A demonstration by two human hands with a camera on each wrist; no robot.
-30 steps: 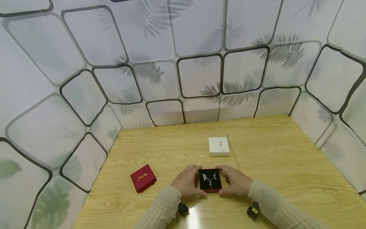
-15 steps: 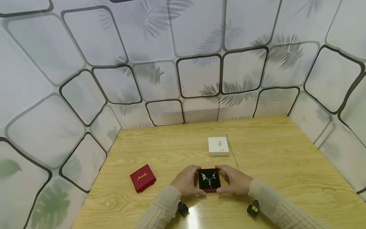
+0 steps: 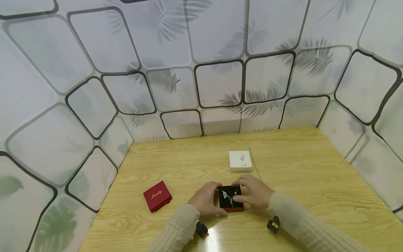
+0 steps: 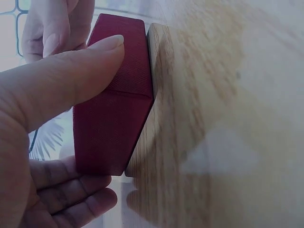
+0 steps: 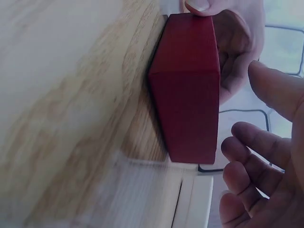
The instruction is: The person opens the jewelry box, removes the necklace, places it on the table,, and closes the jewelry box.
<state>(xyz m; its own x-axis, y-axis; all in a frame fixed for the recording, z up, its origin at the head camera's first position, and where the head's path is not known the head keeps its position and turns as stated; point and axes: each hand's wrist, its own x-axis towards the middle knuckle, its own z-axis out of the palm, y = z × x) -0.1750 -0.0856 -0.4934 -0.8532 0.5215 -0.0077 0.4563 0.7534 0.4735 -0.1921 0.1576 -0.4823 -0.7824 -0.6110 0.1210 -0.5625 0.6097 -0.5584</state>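
A small red jewelry box [image 3: 232, 209] lies on the table without a lid, a silver necklace [image 3: 231, 200] set on its black insert. My left hand [image 3: 206, 199] grips its left side. In the left wrist view the left thumb [image 4: 90, 66] presses along the box's red wall [image 4: 114, 128], while fingers bend near its far end. Over the box's right part is my right hand [image 3: 255, 191], its thumb overlapping the necklace's right side. In the right wrist view the right hand's fingers [image 5: 251, 166] are loosely bent and apart from the box wall [image 5: 187, 114].
A red lid marked "Jewelry" [image 3: 157, 196] lies at the left on the wooden table [image 3: 195, 161]. Farther back stands a white box [image 3: 240, 161], with a thin chain [image 3: 255, 166] stretched beside it. Patterned curtains [image 3: 220, 84] enclose the table's back and sides.
My right hand has let go of the box's right side and moved left and up over it, its thumb now above the necklace. The left hand stays in place.
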